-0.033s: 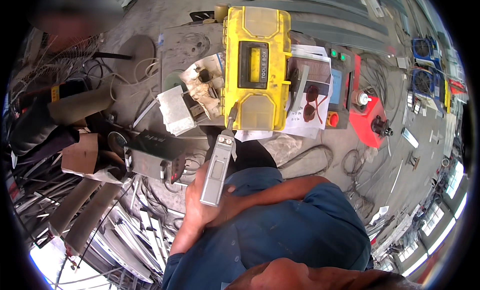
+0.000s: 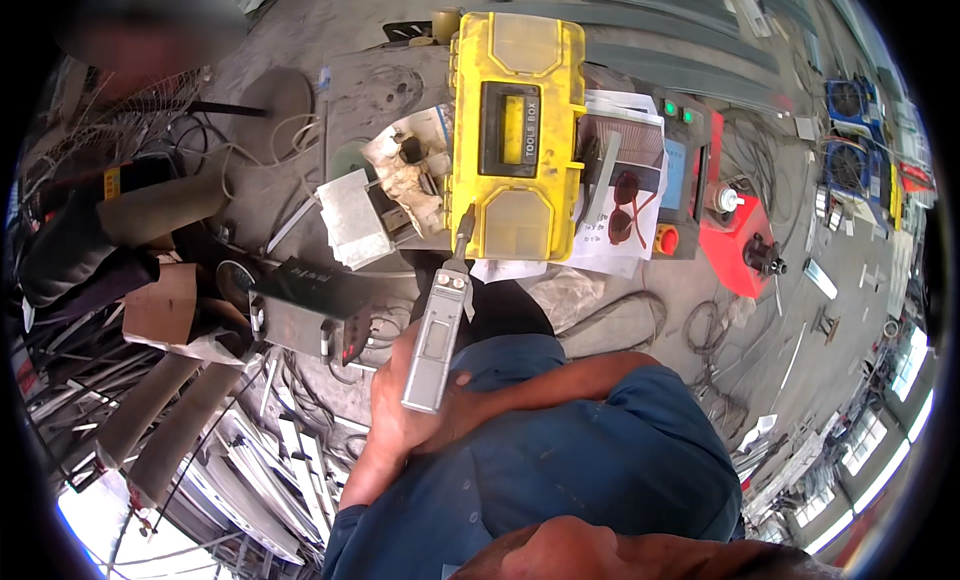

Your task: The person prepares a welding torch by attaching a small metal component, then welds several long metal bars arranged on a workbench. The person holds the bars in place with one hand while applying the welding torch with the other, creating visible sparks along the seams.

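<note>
A silver hand-held laser welding gun (image 2: 433, 345) with a boxy body and a dark nozzle stands before my torso, its tip pointing away. My left hand (image 2: 392, 385) closes around it from the left. Against its right side sits my right hand (image 2: 455, 412), also closed on it, with the forearm crossing my body. The gun's body covers its grip and most of my fingers. Just beyond the nozzle, a scuffed yellow toolbox (image 2: 552, 130) with a black handle lies on a grey worktable (image 2: 345, 95). In the view, the nozzle tip overlaps the box's near left corner; contact is unclear.
Stained paper (image 2: 405, 175) and pale plates (image 2: 352, 220) lie left of the toolbox. To its right are sunglasses (image 2: 622, 208) on printed sheets, a control panel (image 2: 680, 170) and a red machine (image 2: 738, 245). Cables (image 2: 640, 315) cross the floor. Another person (image 2: 150, 40) is at the far left.
</note>
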The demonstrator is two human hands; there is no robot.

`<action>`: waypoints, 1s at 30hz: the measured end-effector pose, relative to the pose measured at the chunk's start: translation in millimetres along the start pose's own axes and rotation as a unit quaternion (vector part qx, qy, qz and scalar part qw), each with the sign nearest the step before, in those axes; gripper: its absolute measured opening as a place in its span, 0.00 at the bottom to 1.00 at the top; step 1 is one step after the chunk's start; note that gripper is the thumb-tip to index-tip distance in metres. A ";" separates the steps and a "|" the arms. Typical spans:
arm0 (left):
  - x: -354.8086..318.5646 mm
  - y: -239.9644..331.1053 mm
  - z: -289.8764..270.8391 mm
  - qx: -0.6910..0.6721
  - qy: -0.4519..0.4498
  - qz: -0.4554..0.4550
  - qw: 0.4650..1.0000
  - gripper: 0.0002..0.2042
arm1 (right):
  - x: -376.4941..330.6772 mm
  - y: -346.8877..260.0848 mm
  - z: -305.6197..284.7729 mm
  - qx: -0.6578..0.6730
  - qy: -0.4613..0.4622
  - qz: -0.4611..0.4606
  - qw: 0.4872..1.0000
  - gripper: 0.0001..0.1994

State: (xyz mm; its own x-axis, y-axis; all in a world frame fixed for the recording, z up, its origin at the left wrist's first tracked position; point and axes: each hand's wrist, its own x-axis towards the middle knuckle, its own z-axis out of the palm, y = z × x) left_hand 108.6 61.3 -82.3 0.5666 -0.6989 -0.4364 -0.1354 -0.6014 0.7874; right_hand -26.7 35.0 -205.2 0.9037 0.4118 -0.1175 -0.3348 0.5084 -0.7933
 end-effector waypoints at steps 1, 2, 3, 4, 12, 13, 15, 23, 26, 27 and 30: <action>-3.9 3.1 -3.3 -0.016 0.001 -0.013 1.000 0.33 | 0.3 5.9 1.0 -0.017 -0.010 0.010 1.000 0.23; -8.4 4.4 -5.6 -0.033 0.003 -0.027 0.999 0.34 | 0.3 11.8 2.0 -0.034 -0.020 0.021 0.999 0.22; -19.4 0.1 -4.2 -0.045 0.021 -0.027 0.998 0.35 | 2.6 24.9 5.9 -0.012 -0.035 0.016 0.999 0.21; -34.6 -10.0 -1.8 -0.057 0.041 -0.028 0.997 0.37 | 4.4 37.8 9.6 0.010 -0.050 0.014 0.999 0.20; -66.7 -52.3 -35.4 -0.014 0.147 -0.162 0.976 0.39 | 44.0 10.0 18.1 0.048 -0.134 0.080 0.987 0.13; -72.5 -64.3 -34.7 0.001 0.194 -0.139 0.971 0.34 | 51.9 15.4 22.3 0.009 -0.135 0.052 0.989 0.10; -79.4 -78.1 -44.0 -0.034 0.164 -0.187 0.968 0.33 | 64.6 26.1 28.3 -0.009 -0.145 0.080 0.986 0.10; -153.5 -174.8 -42.4 -0.335 0.114 -0.232 0.906 0.37 | 85.5 54.0 57.3 0.069 -0.206 0.352 0.910 0.16; -193.4 -186.1 -36.3 -0.383 0.234 -0.231 0.863 0.34 | 99.1 75.2 75.9 -0.013 -0.224 0.403 0.887 0.15; -215.2 -188.3 -40.8 -0.405 0.243 -0.238 0.849 0.38 | 100.0 78.7 87.5 -0.014 -0.222 0.413 0.883 0.16; -275.1 -195.4 -18.3 -0.379 0.417 -0.228 0.794 0.44 | 108.3 97.5 134.8 -0.003 -0.292 0.439 0.850 0.21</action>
State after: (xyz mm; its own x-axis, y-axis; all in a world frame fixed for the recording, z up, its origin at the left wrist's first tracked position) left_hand -5.9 378.2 -108.1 0.8001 0.2136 -0.5606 0.5877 -0.0916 0.8038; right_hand 2.6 231.1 -214.8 0.0197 0.9359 -0.3516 -0.8084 -0.1920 -0.5564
